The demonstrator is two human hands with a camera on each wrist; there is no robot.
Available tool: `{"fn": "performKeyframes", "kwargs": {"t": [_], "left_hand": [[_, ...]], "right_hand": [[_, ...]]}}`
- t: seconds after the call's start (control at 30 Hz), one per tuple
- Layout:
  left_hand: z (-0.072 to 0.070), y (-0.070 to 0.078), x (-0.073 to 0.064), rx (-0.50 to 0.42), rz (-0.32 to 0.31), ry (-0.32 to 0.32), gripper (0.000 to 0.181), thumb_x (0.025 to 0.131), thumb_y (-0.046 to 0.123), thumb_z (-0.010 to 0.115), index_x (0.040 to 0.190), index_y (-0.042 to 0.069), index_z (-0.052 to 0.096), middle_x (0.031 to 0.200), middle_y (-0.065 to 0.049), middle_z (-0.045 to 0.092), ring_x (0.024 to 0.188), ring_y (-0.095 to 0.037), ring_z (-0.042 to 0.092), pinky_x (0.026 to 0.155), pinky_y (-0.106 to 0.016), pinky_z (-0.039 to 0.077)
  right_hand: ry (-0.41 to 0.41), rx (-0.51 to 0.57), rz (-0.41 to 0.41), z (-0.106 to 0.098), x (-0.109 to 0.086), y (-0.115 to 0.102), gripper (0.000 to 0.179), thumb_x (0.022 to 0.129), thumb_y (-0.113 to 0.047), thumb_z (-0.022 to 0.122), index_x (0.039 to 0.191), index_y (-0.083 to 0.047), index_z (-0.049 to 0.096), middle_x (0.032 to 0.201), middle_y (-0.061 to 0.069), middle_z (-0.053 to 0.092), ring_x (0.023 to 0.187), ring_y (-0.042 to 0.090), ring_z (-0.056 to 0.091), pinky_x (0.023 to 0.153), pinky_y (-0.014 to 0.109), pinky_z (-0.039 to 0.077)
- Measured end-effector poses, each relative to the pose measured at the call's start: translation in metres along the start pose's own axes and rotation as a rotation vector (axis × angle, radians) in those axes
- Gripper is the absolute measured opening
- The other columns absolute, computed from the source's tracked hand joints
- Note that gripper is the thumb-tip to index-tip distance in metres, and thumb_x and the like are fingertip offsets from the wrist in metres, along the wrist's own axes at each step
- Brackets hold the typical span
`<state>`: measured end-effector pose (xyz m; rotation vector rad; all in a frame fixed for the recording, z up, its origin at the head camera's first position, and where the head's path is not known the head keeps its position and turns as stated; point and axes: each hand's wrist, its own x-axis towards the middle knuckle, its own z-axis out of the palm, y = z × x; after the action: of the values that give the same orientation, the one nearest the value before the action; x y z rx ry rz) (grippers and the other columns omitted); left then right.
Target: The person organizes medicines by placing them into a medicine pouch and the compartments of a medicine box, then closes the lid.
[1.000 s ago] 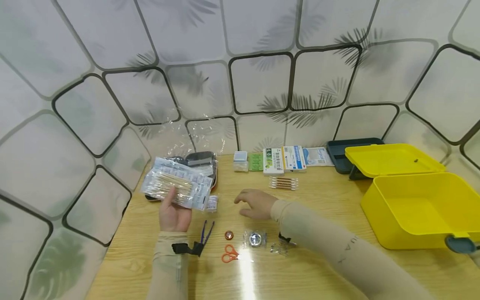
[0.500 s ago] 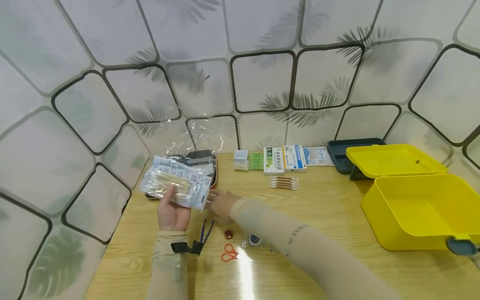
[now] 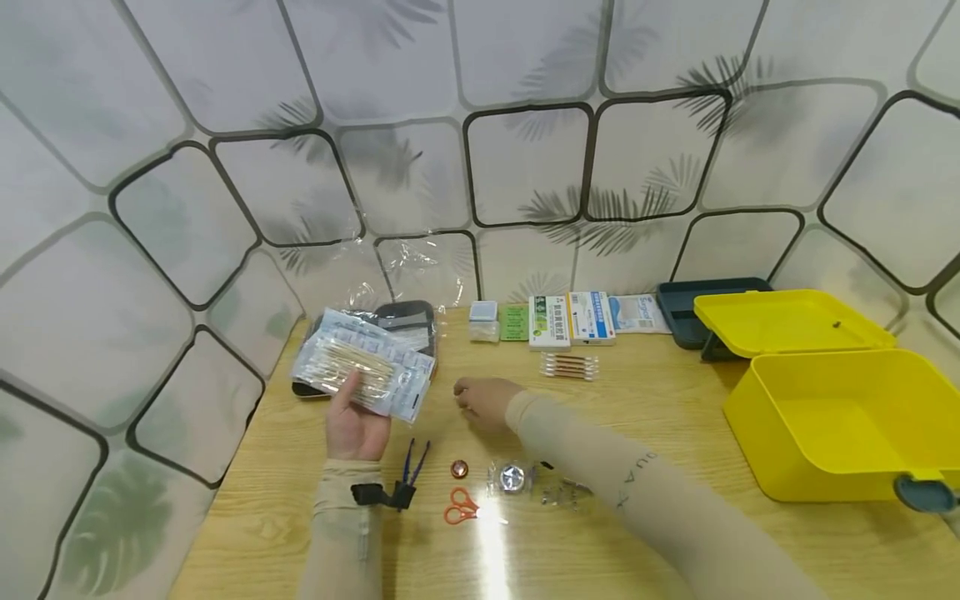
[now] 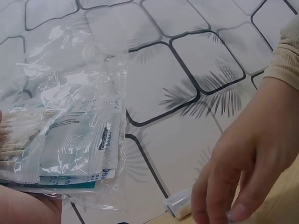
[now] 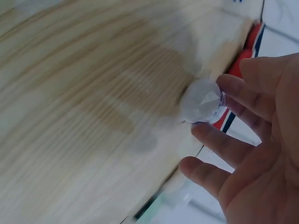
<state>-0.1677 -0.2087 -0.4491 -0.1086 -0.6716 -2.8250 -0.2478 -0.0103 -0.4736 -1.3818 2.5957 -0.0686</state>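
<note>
A leafy wall [image 3: 525,171] backs the wood surface [image 3: 637,442]; a yellow box [image 3: 840,417] stands open; left hand [image 3: 357,429], fingers clamped on packets [image 3: 365,367]; right hand [image 3: 486,402], fingers pinching a wrapped roll [image 5: 202,100].

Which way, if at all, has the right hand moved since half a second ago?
Yes: right hand moved rightward in the head view, judged against the orange scissors.
</note>
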Motion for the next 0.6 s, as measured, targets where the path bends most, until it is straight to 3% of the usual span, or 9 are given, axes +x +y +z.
{"fn": "performKeyframes", "kwargs": {"t": [0.23,0.47,0.6], "left_hand": [[0.003,-0.011,-0.001,-0.016,-0.037,-0.014,0.034,0.104,0.011,0.032,0.137,0.014,0.037,0.133,-0.005,0.052,0.126,-0.02,0.047,0.111,-0.037,0.03],[0.008,-0.025,-0.004,0.025,-0.066,-0.056,0.03,0.104,0.01,0.031,0.131,0.013,0.043,0.125,-0.004,0.057,0.118,-0.018,0.053,0.104,-0.035,0.038],[0.013,-0.032,-0.007,0.05,-0.112,-0.037,0.032,0.104,0.011,0.027,0.133,0.015,0.041,0.127,-0.003,0.057,0.119,-0.019,0.053,0.104,-0.036,0.039]], "right_hand": [[0.07,0.215,0.09,0.001,-0.052,0.045,0.023,0.096,-0.014,0.056,0.115,-0.007,0.068,0.125,0.006,0.057,0.113,0.024,0.058,0.1,0.039,0.045],[0.175,0.299,0.207,0.016,-0.108,0.081,0.015,0.094,-0.009,0.06,0.102,-0.014,0.071,0.11,0.0,0.063,0.107,0.024,0.059,0.096,0.043,0.047],[0.246,0.361,0.324,0.024,-0.135,0.091,0.019,0.093,-0.003,0.059,0.096,-0.018,0.071,0.1,-0.004,0.066,0.102,0.023,0.062,0.092,0.044,0.048]]}}
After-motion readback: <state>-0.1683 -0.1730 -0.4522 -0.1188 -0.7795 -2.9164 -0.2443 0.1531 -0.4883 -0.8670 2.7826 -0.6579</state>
